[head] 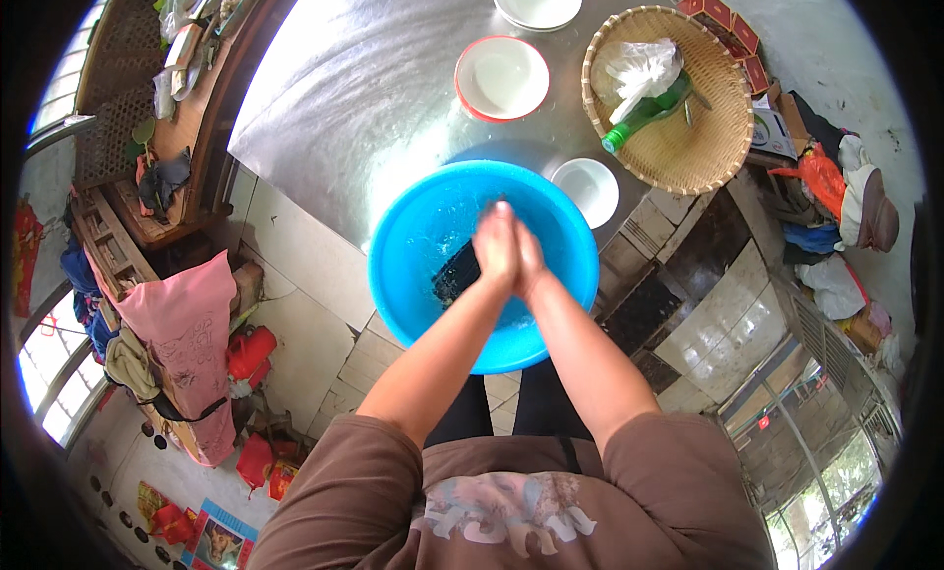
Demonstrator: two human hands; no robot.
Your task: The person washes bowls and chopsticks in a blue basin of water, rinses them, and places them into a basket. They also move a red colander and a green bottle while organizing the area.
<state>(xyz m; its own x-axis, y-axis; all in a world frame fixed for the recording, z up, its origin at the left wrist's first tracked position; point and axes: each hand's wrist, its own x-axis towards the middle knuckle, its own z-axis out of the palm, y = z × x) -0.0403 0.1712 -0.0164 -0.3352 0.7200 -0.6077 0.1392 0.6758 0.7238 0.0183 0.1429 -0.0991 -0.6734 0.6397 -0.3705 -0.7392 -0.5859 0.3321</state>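
Note:
Over a blue plastic basin [398,201], my left hand [495,249] and my right hand [529,256] are pressed palm to palm, fingers pointing away from me. The fingertips are blurred, and whether something small lies between the palms is hidden. Below and left of the hands a dark, ridged object [457,273] rests in the basin; its kind is not clear. Splashes or small bubbles show on the basin's inner wall. A white bowl [588,192] stands just right of the basin, and a red-rimmed white bowl [502,79] is beyond it.
The basin overhangs the near edge of a metal table [332,112]. Stacked white bowls [538,2] stand at the back. On the right, a woven bamboo tray [719,138] holds a green glass bottle [653,111] and a plastic bag [645,68]. A pink cloth [184,334] hangs at left.

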